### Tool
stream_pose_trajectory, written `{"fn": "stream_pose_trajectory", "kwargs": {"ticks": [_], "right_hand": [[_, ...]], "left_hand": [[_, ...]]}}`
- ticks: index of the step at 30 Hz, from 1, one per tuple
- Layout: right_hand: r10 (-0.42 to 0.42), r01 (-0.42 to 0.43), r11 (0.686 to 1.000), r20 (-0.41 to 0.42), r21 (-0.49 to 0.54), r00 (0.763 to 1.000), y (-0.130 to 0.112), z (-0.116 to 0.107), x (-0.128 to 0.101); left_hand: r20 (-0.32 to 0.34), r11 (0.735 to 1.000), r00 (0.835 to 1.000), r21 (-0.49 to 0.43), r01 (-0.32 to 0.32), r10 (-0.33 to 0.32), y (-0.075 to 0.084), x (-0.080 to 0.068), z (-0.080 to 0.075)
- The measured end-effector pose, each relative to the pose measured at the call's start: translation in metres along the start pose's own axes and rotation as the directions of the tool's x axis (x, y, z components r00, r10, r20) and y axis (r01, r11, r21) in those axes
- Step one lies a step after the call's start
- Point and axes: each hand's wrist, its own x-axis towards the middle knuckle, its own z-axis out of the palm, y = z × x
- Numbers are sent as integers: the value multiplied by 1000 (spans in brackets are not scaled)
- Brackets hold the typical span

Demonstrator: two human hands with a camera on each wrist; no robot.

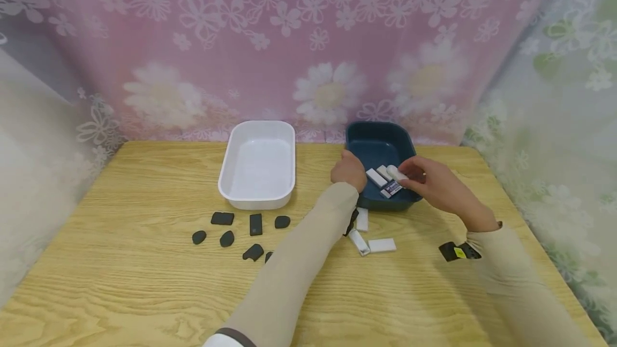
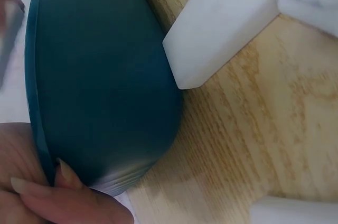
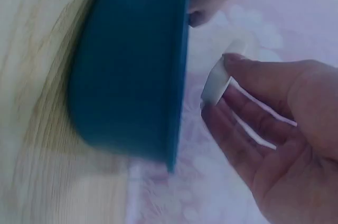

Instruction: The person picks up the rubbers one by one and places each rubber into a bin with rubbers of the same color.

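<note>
At the right side of the table, my left hand [image 1: 349,172] grips the left rim of a dark blue plastic basin [image 1: 385,205]; the left wrist view shows its thumb and fingers on the rim [image 2: 33,86]. Over the basin's right front part, my right hand [image 1: 436,186] pinches a white eraser [image 3: 215,82] between thumb and fingertips, above the rim. Inside the basin lie white erasers [image 1: 376,178] and one with a dark printed sleeve [image 1: 391,190]. In front of it, on the wood, are a few more white erasers [image 1: 382,245], one close to the basin wall.
A white basin [image 1: 257,204] stands left of the blue one. Several small black pieces, some rectangular [image 1: 223,218] and some rounded [image 1: 227,238], lie on the table in front of it; my left sleeve partly covers one. A flowered curtain [image 1: 328,42] hangs behind the table.
</note>
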Motion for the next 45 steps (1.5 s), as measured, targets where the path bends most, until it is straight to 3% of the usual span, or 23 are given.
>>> {"fn": "stream_pose_trajectory", "kwargs": {"ticks": [7, 14, 21, 35, 40, 45], "right_hand": [[91, -90, 996, 57, -23, 994, -5, 20, 29], [137, -131, 990, 158, -50, 978, -4, 38, 46], [133, -122, 989, 156, -77, 979, -1, 50, 54], [155, -127, 979, 178, -158, 972, -7, 58, 62], [135, -111, 985, 183, -131, 974, -10, 54, 61], [121, -112, 991, 117, -79, 986, -10, 44, 52]], "left_hand": [[1, 1000, 1000, -19, 22, -22, 1, -4, 1], [11, 1000, 1000, 27, 16, -16, 3, -8, 0], [13, 999, 1000, 53, 4, -4, 1, -7, 0], [42, 1000, 999, 9, -6, 6, 1, -9, 2], [32, 1000, 999, 18, -15, 15, 0, -7, -1], [28, 999, 999, 41, -16, 15, -1, -2, -2]]}}
